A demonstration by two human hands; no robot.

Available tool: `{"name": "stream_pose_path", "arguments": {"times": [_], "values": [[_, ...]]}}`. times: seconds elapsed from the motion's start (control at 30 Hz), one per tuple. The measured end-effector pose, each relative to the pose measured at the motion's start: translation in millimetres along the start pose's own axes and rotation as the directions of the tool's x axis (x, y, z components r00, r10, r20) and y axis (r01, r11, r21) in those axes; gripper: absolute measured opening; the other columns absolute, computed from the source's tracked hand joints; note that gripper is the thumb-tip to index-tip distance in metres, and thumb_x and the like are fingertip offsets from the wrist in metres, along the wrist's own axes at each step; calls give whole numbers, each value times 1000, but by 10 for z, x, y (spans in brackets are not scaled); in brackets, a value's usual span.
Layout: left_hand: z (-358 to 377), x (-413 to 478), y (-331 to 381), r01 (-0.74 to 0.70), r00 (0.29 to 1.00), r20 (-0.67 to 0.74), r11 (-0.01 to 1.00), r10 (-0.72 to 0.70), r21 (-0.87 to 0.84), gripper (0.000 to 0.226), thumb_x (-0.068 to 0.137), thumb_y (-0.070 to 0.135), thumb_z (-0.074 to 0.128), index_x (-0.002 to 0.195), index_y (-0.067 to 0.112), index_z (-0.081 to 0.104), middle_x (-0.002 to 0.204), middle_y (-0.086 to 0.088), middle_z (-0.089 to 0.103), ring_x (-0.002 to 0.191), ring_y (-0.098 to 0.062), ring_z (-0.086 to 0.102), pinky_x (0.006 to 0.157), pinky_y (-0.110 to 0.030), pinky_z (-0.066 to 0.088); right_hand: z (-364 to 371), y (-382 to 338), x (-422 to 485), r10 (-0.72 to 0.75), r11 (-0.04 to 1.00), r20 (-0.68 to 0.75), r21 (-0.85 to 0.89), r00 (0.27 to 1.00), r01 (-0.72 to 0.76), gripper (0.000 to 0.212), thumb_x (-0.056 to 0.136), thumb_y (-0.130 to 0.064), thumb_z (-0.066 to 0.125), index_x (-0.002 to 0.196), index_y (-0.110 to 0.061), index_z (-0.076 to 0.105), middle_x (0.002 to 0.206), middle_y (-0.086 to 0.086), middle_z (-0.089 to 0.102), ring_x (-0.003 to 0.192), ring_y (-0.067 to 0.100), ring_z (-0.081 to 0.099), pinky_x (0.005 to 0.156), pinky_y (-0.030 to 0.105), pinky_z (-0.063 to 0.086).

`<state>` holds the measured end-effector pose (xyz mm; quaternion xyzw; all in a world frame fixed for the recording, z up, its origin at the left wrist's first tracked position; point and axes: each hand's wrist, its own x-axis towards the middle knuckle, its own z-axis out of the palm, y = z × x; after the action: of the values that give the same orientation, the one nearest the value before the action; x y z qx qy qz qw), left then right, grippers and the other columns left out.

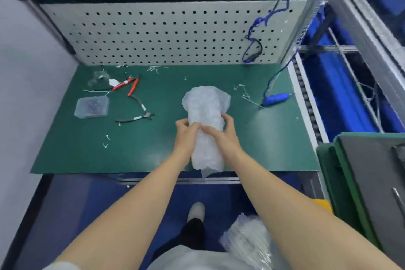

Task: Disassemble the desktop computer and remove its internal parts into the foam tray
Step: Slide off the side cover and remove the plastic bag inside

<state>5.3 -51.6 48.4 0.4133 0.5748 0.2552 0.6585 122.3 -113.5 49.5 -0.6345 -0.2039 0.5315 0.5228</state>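
A bundle wrapped in translucent white bubble wrap [206, 107] lies lengthwise on the green work mat [87, 149], reaching from mid-table to the front edge. My left hand [186, 130] grips its left side, fingers curled into the wrap. My right hand [220, 129] pinches the wrap at the middle, thumb near the right edge. What the wrap holds is hidden. No computer case shows. A dark grey foam tray [372, 182] sits at the right edge of the view.
Red-handled cutters [133, 86], black pliers [140, 115] and a clear plastic box [92, 107] lie at the left. A blue electric screwdriver [277, 98] on a cable rests at the right. A pegboard [164, 33] backs the table. Clear bags [247, 243] lie on the floor.
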Motion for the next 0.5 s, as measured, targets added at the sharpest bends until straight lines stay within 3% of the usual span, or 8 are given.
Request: {"name": "stream_pose_path", "arguments": {"times": [0.13,0.3,0.37,0.43,0.5], "values": [[-631,347,-31,-56,998,-26,995,59,86,41,91,34,67,121,31,40,119,0,64,104,-22,70,89,-50,60,545,218,257,12,996,30,-83,999,-9,88,72,-52,85,147,-46,39,137,-4,58,117,22,66,98,48,57],[-1114,620,-96,-154,957,-181,926,226,344,41,96,44,64,133,33,49,110,11,62,104,-16,65,81,-30,53,910,426,459,-66,960,17,-270,998,68,86,82,-34,82,152,-42,33,143,5,44,127,22,51,108,44,47],[-1189,674,-147,-156,943,-210,902,257,403,59,96,45,63,149,34,40,124,6,53,105,-11,59,89,-29,48,990,519,491,-101,929,22,-356,995,102,77,85,-36,79,147,-45,35,140,3,38,119,17,49,103,35,43],[-1220,690,-190,-152,949,-181,878,258,453,65,96,40,62,153,44,31,133,2,37,102,-5,53,94,-27,42,1040,597,528,-87,899,48,-426,995,100,71,90,-38,73,149,-47,34,138,4,33,121,20,48,105,31,39],[-1215,688,-230,-141,964,-110,815,242,562,62,96,37,59,151,47,34,139,1,31,114,-13,53,102,-32,43,1063,626,551,-67,873,67,-478,996,91,72,94,-38,69,154,-49,31,140,5,30,127,25,48,111,32,39]]}}
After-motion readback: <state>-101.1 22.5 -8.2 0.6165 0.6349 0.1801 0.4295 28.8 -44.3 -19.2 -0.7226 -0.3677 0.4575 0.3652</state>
